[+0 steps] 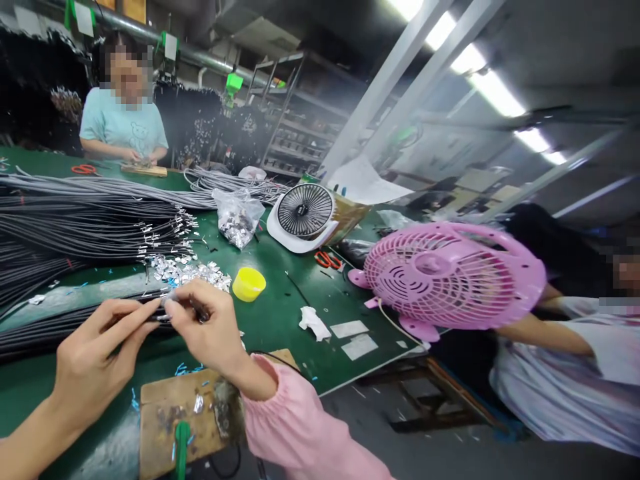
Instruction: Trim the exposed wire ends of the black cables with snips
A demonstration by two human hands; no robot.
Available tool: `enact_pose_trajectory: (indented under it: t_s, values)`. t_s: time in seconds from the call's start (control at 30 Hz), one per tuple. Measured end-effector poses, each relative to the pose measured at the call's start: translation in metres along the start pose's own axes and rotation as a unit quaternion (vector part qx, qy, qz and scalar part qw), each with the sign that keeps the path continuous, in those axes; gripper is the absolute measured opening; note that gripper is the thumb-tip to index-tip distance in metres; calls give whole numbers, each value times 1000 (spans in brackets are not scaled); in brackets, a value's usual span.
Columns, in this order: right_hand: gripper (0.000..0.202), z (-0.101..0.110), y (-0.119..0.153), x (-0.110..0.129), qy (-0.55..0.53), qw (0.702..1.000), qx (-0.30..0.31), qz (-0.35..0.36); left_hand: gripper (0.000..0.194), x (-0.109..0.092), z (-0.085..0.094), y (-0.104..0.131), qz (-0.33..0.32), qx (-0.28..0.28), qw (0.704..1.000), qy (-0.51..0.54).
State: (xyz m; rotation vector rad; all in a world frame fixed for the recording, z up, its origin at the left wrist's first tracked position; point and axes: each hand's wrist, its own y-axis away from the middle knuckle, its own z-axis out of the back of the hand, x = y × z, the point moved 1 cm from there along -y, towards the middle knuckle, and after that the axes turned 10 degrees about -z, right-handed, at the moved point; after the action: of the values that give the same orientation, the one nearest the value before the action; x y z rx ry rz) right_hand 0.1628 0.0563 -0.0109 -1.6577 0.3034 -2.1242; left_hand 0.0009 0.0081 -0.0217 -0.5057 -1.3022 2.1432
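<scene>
My left hand (pixel 103 360) is closed in a pinch at the end of a black cable (pixel 161 319). My right hand (pixel 213 327) meets it there, thumb and forefinger pressed together at the same cable end. A small dark thing (pixel 201 312) shows in the curl of the right fingers; I cannot make out its kind. Beneath the hands runs a bundle of black cables (pixel 55 330) on the green table. Just beyond lies a heap of silver foil pieces (pixel 193 272), with a yellow cup (pixel 249 285) to its right.
Thick cable bundles (pixel 90 223) cover the left side. A plastic bag (pixel 239 217), a small white fan (pixel 303 217), orange scissors (pixel 329 259) and a pink fan (pixel 450 277) stand farther off. A stained board (pixel 160 407) lies near me. Co-workers sit across (pixel 125 127) and right.
</scene>
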Motion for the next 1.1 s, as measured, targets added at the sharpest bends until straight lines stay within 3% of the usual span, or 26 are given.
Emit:
enact_pose_trajectory:
  t_s: [0.2, 0.4, 0.63, 1.0, 1.1]
  values:
    - [10, 0, 6, 1, 45, 997, -9, 69, 17, -3, 5, 1, 105, -25, 994, 33]
    - [31, -7, 15, 4, 94, 973, -20, 210, 25, -2, 5, 1, 56, -34, 998, -15]
    - [23, -2, 13, 7, 78, 989, -85, 87, 19, -9, 6, -2, 32, -43, 998, -24]
    - [22, -2, 16, 5, 122, 986, 33, 111, 22, -10, 4, 1, 61, -48, 997, -5]
    - [21, -2, 17, 5, 125, 986, 17, 107, 24, -9, 4, -4, 92, -46, 994, 21]
